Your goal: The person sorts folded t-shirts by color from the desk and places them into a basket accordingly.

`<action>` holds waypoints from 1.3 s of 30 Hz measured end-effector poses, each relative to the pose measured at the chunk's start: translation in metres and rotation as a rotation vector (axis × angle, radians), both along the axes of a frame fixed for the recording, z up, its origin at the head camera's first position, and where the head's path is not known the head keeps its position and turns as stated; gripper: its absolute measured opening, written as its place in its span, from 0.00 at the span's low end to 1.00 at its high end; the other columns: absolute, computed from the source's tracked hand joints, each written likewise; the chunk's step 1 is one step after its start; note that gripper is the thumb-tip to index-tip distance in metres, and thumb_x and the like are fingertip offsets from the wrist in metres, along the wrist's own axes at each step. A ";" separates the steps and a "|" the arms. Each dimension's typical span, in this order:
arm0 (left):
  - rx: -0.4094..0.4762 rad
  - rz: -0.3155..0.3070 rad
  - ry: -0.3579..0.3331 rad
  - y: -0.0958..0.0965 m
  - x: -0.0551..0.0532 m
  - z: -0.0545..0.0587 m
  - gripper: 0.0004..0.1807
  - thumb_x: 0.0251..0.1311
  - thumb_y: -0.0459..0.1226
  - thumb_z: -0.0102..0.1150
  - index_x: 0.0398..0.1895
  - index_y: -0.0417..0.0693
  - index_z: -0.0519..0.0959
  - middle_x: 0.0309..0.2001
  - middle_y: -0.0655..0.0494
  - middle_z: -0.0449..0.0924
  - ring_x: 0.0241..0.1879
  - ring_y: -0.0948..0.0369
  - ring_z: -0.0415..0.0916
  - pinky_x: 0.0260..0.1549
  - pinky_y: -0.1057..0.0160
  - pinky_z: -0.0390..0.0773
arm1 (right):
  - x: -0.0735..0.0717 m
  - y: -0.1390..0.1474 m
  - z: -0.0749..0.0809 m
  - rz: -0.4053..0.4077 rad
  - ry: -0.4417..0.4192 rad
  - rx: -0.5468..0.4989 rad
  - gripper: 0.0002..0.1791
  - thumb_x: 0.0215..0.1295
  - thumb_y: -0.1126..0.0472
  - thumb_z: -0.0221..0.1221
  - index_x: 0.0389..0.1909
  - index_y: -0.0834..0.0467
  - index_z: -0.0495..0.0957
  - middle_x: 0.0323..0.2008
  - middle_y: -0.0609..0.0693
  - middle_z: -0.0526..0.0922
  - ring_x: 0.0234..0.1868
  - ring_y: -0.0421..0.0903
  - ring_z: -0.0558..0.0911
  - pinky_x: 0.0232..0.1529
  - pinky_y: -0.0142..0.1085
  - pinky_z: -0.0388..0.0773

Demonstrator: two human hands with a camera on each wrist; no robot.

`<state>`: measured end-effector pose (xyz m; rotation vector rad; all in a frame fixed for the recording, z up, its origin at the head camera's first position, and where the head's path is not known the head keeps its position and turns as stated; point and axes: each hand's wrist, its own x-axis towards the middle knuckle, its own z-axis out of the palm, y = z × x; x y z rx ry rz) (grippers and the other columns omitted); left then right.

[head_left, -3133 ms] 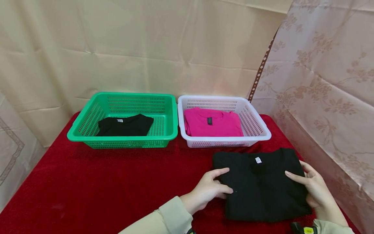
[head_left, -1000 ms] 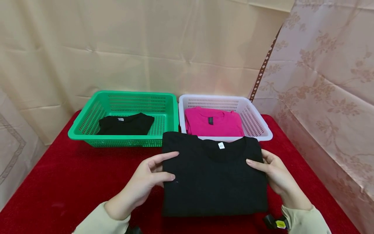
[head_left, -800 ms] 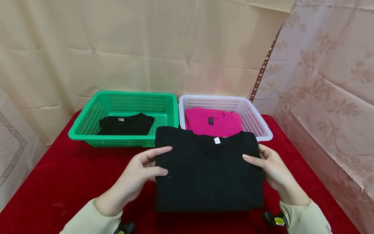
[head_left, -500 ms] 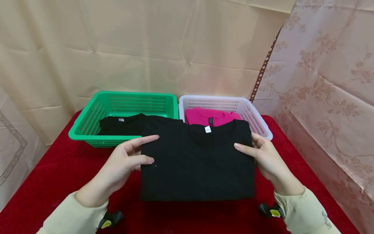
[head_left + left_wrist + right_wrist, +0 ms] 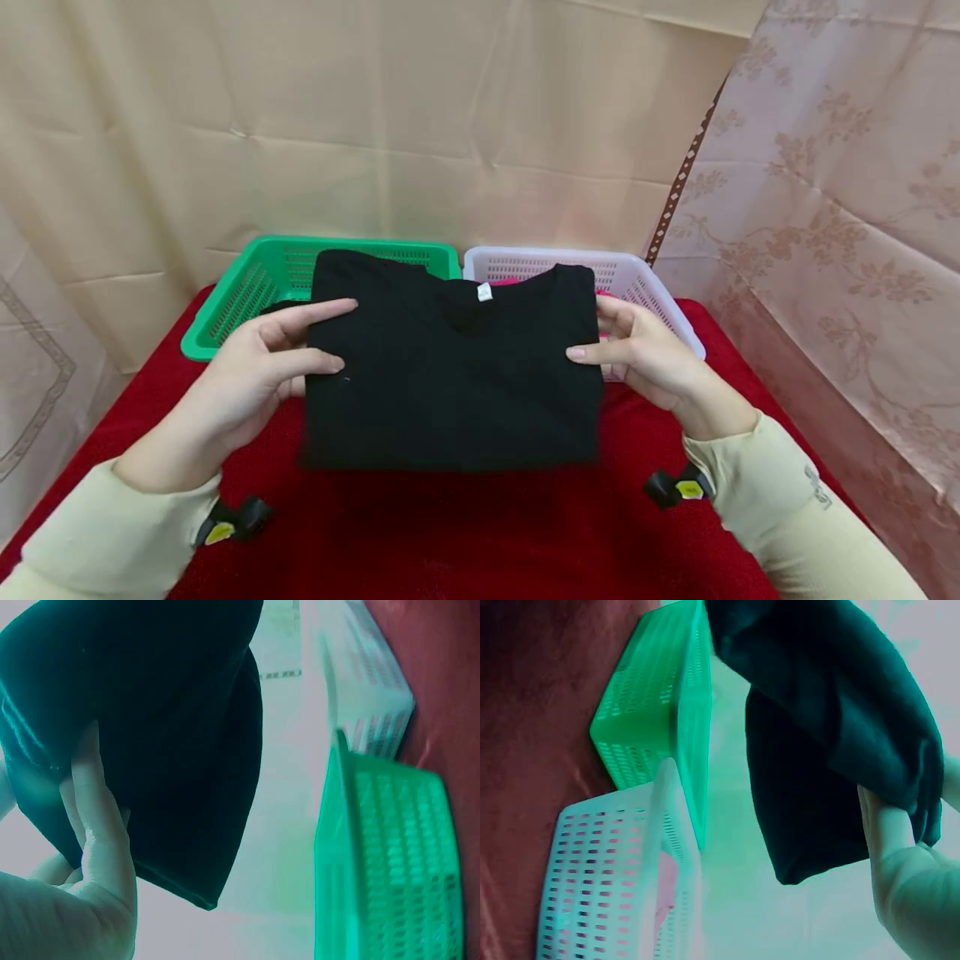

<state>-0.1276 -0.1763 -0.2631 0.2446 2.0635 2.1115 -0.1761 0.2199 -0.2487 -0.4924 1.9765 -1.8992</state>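
Note:
A folded black T-shirt (image 5: 450,375) with a white neck label hangs in the air between both hands in the head view. My left hand (image 5: 258,358) grips its left edge, thumb and index finger on the front and the other fingers behind. At the opposite edge my right hand (image 5: 645,354) pinches it, thumb in front and fingers behind. The shirt covers much of the green basket (image 5: 255,292) and part of the white basket (image 5: 660,304). In the left wrist view, the black cloth (image 5: 180,750) is lifted above basket height.
Both baskets stand side by side at the back of a table with red cloth (image 5: 465,533). Bits of a pink shirt (image 5: 512,281) show in the white one. A beige curtain (image 5: 420,125) hangs behind, a floral curtain (image 5: 840,208) on the right.
Both hands have lifted the black T-shirt from the table's right front and carried it left and forward, up before the baskets. It now hides most of the green basket's contents and the pink shirt.

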 end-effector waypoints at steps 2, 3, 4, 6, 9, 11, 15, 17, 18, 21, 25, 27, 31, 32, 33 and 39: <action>0.022 -0.002 0.004 -0.006 -0.003 0.004 0.27 0.63 0.29 0.61 0.65 0.59 0.76 0.20 0.65 0.79 0.16 0.64 0.67 0.23 0.69 0.75 | -0.005 -0.004 0.005 0.025 0.002 0.000 0.32 0.65 0.74 0.56 0.70 0.62 0.62 0.53 0.48 0.84 0.50 0.46 0.85 0.48 0.40 0.85; 0.041 -0.009 0.005 -0.008 -0.004 0.005 0.27 0.64 0.29 0.60 0.65 0.58 0.75 0.26 0.64 0.83 0.18 0.63 0.72 0.25 0.69 0.78 | -0.008 -0.006 0.008 0.035 0.007 0.000 0.33 0.65 0.74 0.56 0.71 0.63 0.61 0.53 0.48 0.84 0.51 0.46 0.84 0.49 0.40 0.85; 0.052 -0.011 0.007 -0.011 -0.006 0.007 0.27 0.64 0.28 0.59 0.65 0.57 0.75 0.31 0.63 0.85 0.20 0.63 0.75 0.27 0.68 0.80 | -0.010 -0.009 0.010 0.041 0.011 0.001 0.33 0.66 0.74 0.56 0.72 0.63 0.61 0.54 0.48 0.83 0.52 0.46 0.84 0.49 0.40 0.84; 0.072 -0.019 0.011 -0.016 -0.009 0.010 0.27 0.65 0.28 0.59 0.66 0.56 0.75 0.36 0.60 0.87 0.25 0.61 0.82 0.30 0.67 0.83 | -0.015 -0.013 0.016 0.039 0.009 0.002 0.33 0.66 0.74 0.57 0.71 0.62 0.62 0.54 0.48 0.83 0.52 0.46 0.84 0.50 0.39 0.84; 0.057 -0.007 0.030 -0.022 -0.014 0.013 0.27 0.66 0.29 0.59 0.67 0.56 0.74 0.40 0.61 0.84 0.35 0.64 0.81 0.32 0.67 0.83 | -0.021 -0.019 0.024 0.018 -0.001 0.011 0.31 0.66 0.73 0.57 0.70 0.61 0.64 0.53 0.48 0.84 0.51 0.45 0.84 0.50 0.39 0.84; 0.020 0.020 0.048 -0.025 -0.017 0.014 0.27 0.66 0.31 0.60 0.67 0.58 0.74 0.37 0.64 0.80 0.35 0.66 0.73 0.27 0.70 0.78 | -0.025 -0.024 0.028 -0.007 -0.015 0.011 0.31 0.66 0.72 0.57 0.70 0.61 0.64 0.51 0.47 0.85 0.51 0.44 0.85 0.49 0.37 0.84; -0.003 0.057 0.060 -0.033 -0.024 0.017 0.28 0.66 0.33 0.60 0.69 0.59 0.72 0.37 0.68 0.74 0.42 0.65 0.63 0.26 0.72 0.75 | -0.035 -0.035 0.033 -0.061 -0.041 -0.027 0.31 0.67 0.73 0.56 0.71 0.61 0.63 0.49 0.46 0.86 0.48 0.42 0.85 0.48 0.34 0.84; -0.005 0.077 0.057 -0.037 -0.029 0.018 0.28 0.66 0.34 0.61 0.69 0.59 0.72 0.28 0.69 0.72 0.34 0.65 0.63 0.21 0.72 0.70 | -0.040 -0.041 0.036 -0.094 -0.051 -0.053 0.31 0.67 0.74 0.56 0.71 0.62 0.64 0.47 0.46 0.86 0.47 0.41 0.86 0.46 0.33 0.84; -0.006 0.082 0.056 -0.039 -0.032 0.019 0.29 0.66 0.35 0.61 0.70 0.59 0.71 0.30 0.69 0.72 0.31 0.65 0.63 0.21 0.71 0.68 | -0.043 -0.044 0.037 -0.107 -0.056 -0.067 0.31 0.67 0.74 0.56 0.71 0.62 0.64 0.47 0.47 0.86 0.46 0.41 0.86 0.45 0.33 0.84; -0.082 0.128 0.050 -0.042 -0.041 0.023 0.31 0.66 0.38 0.62 0.72 0.60 0.69 0.32 0.68 0.76 0.19 0.65 0.58 0.18 0.69 0.62 | -0.051 -0.054 0.040 -0.144 -0.071 -0.102 0.32 0.65 0.75 0.57 0.70 0.62 0.63 0.46 0.48 0.86 0.44 0.42 0.87 0.44 0.33 0.85; -0.215 0.184 0.045 -0.045 -0.051 0.027 0.32 0.68 0.41 0.58 0.75 0.62 0.63 0.60 0.65 0.72 0.24 0.69 0.60 0.20 0.72 0.64 | -0.064 -0.065 0.043 -0.186 -0.085 -0.130 0.32 0.64 0.76 0.58 0.69 0.61 0.64 0.48 0.50 0.85 0.43 0.42 0.87 0.44 0.33 0.85; -0.231 0.214 0.046 -0.046 -0.055 0.027 0.32 0.69 0.40 0.57 0.75 0.62 0.62 0.53 0.66 0.72 0.23 0.67 0.56 0.20 0.73 0.63 | -0.070 -0.072 0.043 -0.207 -0.086 -0.139 0.32 0.63 0.76 0.59 0.68 0.61 0.66 0.47 0.51 0.85 0.42 0.43 0.87 0.43 0.33 0.85; -0.198 0.261 0.073 -0.048 -0.064 0.027 0.31 0.70 0.36 0.55 0.75 0.57 0.62 0.23 0.70 0.60 0.17 0.62 0.49 0.17 0.70 0.58 | -0.080 -0.082 0.042 -0.255 -0.086 -0.136 0.30 0.63 0.74 0.60 0.66 0.60 0.69 0.47 0.52 0.84 0.42 0.44 0.86 0.43 0.33 0.84; -0.203 0.277 0.082 -0.048 -0.066 0.027 0.31 0.70 0.36 0.54 0.75 0.56 0.62 0.18 0.70 0.51 0.17 0.61 0.48 0.18 0.71 0.59 | -0.082 -0.084 0.041 -0.268 -0.086 -0.133 0.30 0.63 0.74 0.61 0.66 0.60 0.69 0.47 0.52 0.84 0.42 0.44 0.86 0.44 0.33 0.84; -0.228 0.283 0.085 -0.048 -0.068 0.028 0.31 0.71 0.36 0.53 0.76 0.57 0.61 0.18 0.70 0.59 0.20 0.65 0.58 0.20 0.74 0.63 | -0.084 -0.087 0.040 -0.283 -0.086 -0.130 0.29 0.62 0.74 0.61 0.65 0.60 0.69 0.48 0.53 0.84 0.42 0.44 0.86 0.44 0.33 0.84; -0.406 0.293 0.073 -0.050 -0.080 0.029 0.30 0.74 0.42 0.47 0.77 0.67 0.56 0.80 0.67 0.42 0.79 0.63 0.38 0.59 0.76 0.71 | -0.098 -0.101 0.028 -0.369 -0.062 -0.085 0.28 0.61 0.72 0.63 0.63 0.60 0.71 0.52 0.57 0.82 0.40 0.42 0.85 0.48 0.35 0.83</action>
